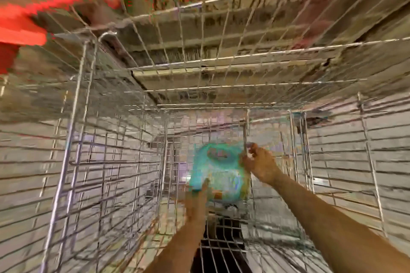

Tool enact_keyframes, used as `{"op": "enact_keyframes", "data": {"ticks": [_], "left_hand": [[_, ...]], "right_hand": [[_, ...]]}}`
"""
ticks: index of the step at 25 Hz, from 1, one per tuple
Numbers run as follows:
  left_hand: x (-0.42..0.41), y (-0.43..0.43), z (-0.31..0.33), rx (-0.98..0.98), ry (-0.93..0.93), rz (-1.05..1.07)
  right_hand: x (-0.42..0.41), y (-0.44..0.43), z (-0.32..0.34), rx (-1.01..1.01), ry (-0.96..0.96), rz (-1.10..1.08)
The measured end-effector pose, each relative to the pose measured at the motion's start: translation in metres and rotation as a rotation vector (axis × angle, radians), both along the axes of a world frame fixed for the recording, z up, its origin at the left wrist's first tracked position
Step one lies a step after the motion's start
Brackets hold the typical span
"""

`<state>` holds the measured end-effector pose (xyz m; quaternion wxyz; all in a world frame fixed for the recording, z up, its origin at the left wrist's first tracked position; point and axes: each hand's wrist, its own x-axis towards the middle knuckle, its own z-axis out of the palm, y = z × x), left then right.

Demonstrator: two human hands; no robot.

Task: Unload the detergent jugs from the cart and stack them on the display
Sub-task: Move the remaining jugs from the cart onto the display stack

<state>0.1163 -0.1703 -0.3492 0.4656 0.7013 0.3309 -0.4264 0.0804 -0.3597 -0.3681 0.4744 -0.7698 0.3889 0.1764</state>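
Left forearm (177, 248) and right forearm (321, 213) bare as far as visible, both slim and long in the wide lens. Left grip (197, 201) and right grip (259, 164) bare, heavily blurred; finer detail unreadable.

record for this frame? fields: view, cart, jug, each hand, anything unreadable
view: head camera looking down into the cart, heavy motion blur
cart: wire shopping cart, basket fills most of the frame
jug: one teal detergent jug, inside the basket
left hand: fingers extended, pressed against the jug's lower left side
right hand: fingers curled at the jug's upper right corner
other jugs: none visible
unreadable: jug label, exact right-hand grip point, display not identifiable
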Motion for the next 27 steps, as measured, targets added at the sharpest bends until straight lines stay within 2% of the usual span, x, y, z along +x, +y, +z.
{"op": "enact_keyframes", "data": {"ticks": [4,7,10,13,16,21,24,27], "left_hand": [[-0.014,0.003,-0.039,-0.121,0.044,0.164],[-0.011,0.009,-0.058,-0.241,0.104,0.202],[-0.006,0.015,-0.066,-0.343,0.117,0.216],[-0.002,0.019,-0.067,-0.284,0.112,0.202],[0.003,0.016,-0.043,-0.273,0.137,0.132],[0.016,-0.004,0.028,-0.360,0.077,0.185],[0.026,-0.025,0.085,-0.424,0.004,0.217],[0.032,-0.042,0.140,-0.442,-0.102,0.153]], "right_hand": [[0.012,0.018,-0.045,0.091,-0.047,-0.109],[0.014,0.023,-0.057,0.222,-0.070,-0.264],[0.016,0.018,-0.062,0.162,0.032,-0.237],[0.009,0.018,-0.057,0.179,0.160,-0.226],[-0.003,0.024,-0.036,0.121,0.246,-0.238],[-0.023,0.020,0.029,0.122,0.206,-0.373],[-0.029,0.009,0.081,0.105,0.119,-0.427],[-0.030,-0.010,0.137,0.205,0.031,-0.499]]}}
